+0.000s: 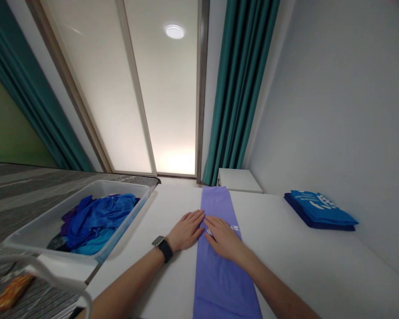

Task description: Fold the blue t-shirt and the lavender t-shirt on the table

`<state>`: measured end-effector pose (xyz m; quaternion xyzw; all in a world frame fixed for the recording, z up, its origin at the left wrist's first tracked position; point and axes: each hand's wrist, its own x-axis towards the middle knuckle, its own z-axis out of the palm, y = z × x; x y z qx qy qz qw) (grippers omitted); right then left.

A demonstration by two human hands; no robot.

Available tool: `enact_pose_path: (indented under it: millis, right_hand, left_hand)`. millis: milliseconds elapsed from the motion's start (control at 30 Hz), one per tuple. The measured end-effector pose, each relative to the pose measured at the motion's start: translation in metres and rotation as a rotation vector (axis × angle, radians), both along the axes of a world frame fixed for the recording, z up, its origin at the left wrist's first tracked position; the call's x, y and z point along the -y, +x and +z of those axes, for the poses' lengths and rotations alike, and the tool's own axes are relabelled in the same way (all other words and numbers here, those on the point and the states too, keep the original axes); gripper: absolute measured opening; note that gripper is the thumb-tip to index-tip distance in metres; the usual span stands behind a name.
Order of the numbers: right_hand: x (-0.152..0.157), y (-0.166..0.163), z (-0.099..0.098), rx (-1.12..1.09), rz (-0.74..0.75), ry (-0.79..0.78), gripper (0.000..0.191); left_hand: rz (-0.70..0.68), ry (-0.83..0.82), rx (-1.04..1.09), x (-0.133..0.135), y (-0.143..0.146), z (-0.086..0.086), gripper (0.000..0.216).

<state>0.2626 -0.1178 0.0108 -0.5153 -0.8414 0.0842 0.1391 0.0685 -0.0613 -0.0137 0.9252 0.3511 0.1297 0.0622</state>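
Observation:
A purple garment (224,283), folded into a long narrow strip, lies lengthwise on the white table (166,288). White print shows partly beside my right hand. My left hand (186,230) rests flat at the strip's left edge, fingers stretched out, and the wrist above it wears a dark watch. Across the strip's middle lies my right hand (223,235), also flat with fingers extended. The fingertips of both hands meet near the left edge of the cloth. Neither hand grasps anything.
To the left stands a clear plastic bin (119,235) with crumpled blue and purple clothes (99,219). Folded blue garments (321,210) form a stack on the right, near the wall. A small white cabinet (240,179) and teal curtain (242,88) are beyond the table.

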Motion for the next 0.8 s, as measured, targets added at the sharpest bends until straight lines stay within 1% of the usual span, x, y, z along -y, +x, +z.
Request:
enact_pose_path:
  millis: [100, 200, 300, 467, 633, 800]
  right_hand:
    - [-0.007, -0.003, -0.011, -0.019, 0.002, 0.019, 0.048]
    - [-0.006, -0.004, -0.022, -0.023, 0.008, 0.042, 0.048]
    - [-0.005, -0.004, -0.029, -0.014, 0.02, 0.061, 0.05]
    - [-0.005, -0.003, -0.029, 0.0, 0.03, 0.055, 0.052]
    - [-0.004, -0.002, -0.027, -0.031, 0.015, 0.04, 0.051]
    - [-0.004, -0.002, -0.027, -0.039, 0.018, 0.039, 0.051]
  left_hand:
    - [0.012, 0.02, 0.006, -0.005, 0.001, -0.003, 0.052]
    - [0.025, 0.027, 0.0, -0.011, 0.002, -0.005, 0.05]
    - [0.042, 0.028, -0.007, -0.02, 0.004, -0.007, 0.049]
    - [0.073, 0.045, -0.007, -0.043, 0.012, -0.009, 0.049]
    - [0.101, 0.018, -0.014, -0.069, 0.022, -0.01, 0.05]
    - [0.181, -0.059, 0.119, -0.096, 0.03, -0.009, 0.046]
